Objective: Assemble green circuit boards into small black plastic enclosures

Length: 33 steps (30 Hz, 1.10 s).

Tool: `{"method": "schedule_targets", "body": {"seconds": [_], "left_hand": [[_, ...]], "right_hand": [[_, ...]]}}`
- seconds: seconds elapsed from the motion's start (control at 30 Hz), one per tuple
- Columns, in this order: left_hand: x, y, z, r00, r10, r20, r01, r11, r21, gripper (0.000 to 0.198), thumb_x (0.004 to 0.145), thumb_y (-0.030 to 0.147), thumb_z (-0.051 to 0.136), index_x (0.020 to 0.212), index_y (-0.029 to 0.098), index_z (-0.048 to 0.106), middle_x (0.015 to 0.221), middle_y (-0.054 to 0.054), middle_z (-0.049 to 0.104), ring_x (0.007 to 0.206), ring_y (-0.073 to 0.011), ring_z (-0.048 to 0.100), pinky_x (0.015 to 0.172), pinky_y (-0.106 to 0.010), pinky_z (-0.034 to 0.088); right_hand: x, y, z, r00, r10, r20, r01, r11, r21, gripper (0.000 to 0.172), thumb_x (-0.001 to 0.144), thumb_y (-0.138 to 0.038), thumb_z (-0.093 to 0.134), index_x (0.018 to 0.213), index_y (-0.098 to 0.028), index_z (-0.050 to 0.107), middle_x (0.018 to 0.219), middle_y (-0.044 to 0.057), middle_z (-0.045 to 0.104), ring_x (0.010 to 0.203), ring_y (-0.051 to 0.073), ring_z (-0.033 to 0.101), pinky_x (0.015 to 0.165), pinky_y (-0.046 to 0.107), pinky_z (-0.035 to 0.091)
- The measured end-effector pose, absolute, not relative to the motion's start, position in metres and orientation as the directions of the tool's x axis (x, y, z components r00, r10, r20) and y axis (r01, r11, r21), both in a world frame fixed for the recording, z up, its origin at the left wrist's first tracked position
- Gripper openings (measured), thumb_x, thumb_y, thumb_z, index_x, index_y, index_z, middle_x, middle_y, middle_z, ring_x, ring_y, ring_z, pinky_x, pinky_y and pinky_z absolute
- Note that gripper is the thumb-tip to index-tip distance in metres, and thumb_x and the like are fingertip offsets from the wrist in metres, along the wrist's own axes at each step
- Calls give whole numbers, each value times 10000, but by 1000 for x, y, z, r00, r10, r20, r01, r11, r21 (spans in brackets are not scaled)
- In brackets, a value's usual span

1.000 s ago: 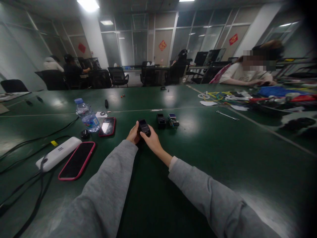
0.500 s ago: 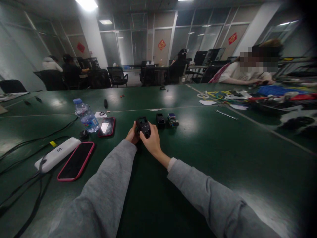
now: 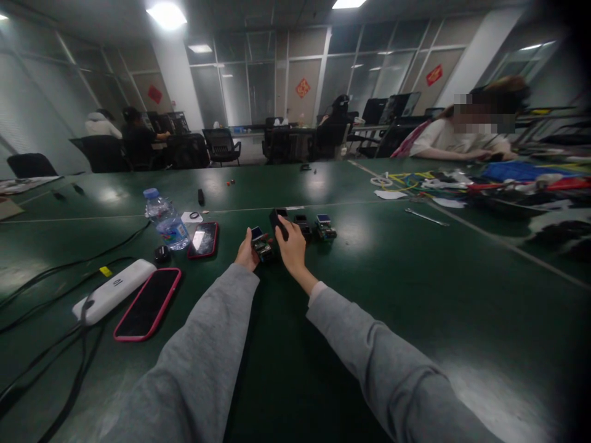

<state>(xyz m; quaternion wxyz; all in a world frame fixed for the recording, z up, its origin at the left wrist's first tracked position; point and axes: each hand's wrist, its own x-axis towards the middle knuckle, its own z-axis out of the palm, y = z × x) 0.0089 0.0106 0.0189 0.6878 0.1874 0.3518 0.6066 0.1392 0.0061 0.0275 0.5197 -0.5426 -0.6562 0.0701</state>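
Observation:
My left hand is closed on a small circuit board with a screen, held just above or on the green table. My right hand grips a black plastic casing, lifted apart from that board and a little to its right. Behind my right fingers stands a second black casing, partly covered. Beside it on the right lies another circuit board with a screen.
Left on the green table are a water bottle, two red-edged phones, a white power bank and black cables. To the right lie a wrench and heaped cables. A person sits beyond them.
The black casing has come off the circuit board. My right hand has moved it up and to the right, while the board, now uncovered, stays in my left hand.

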Motion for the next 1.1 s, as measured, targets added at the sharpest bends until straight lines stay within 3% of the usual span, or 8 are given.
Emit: {"method": "schedule_targets", "body": {"seconds": [0.3,0.5,0.77,1.0,1.1], "left_hand": [[-1,14,20,-5,961,-277,-696,196,691,503,880,538,428,1064,105,604,876,-125,711,807,-198,694,747,-314,549],[1,14,20,38,959,-279,-693,227,684,553,868,569,423,1033,82,627,873,-146,714,833,-210,694,777,-320,547],[-3,15,19,47,956,-290,-707,237,666,540,879,554,414,1082,94,611,907,-137,715,837,-204,695,777,-319,549],[-5,22,10,69,962,-265,-696,237,678,577,859,591,417,1011,78,634,906,-158,708,867,-226,688,772,-337,550],[-6,22,9,83,964,-251,-696,237,678,590,859,598,411,987,70,643,900,-162,708,879,-227,685,782,-334,546]], "right_hand": [[126,22,22,50,916,398,868,157,-471,419,987,-419,332,1379,-293,408,1204,134,467,927,239,596,763,340,475],[120,24,19,12,932,362,917,134,-376,449,986,-442,318,1398,-271,364,1213,153,425,969,252,572,748,326,468],[121,27,10,20,907,421,900,167,-402,491,945,-298,408,1418,-209,314,1359,204,323,1145,306,478,822,375,480],[123,31,3,-18,897,442,852,246,-463,478,948,-312,406,1403,-179,346,1397,245,290,1158,354,480,823,455,485],[123,31,3,-27,883,468,852,266,-452,483,945,-312,428,1399,-167,353,1403,246,286,1223,362,418,863,464,469]]}}
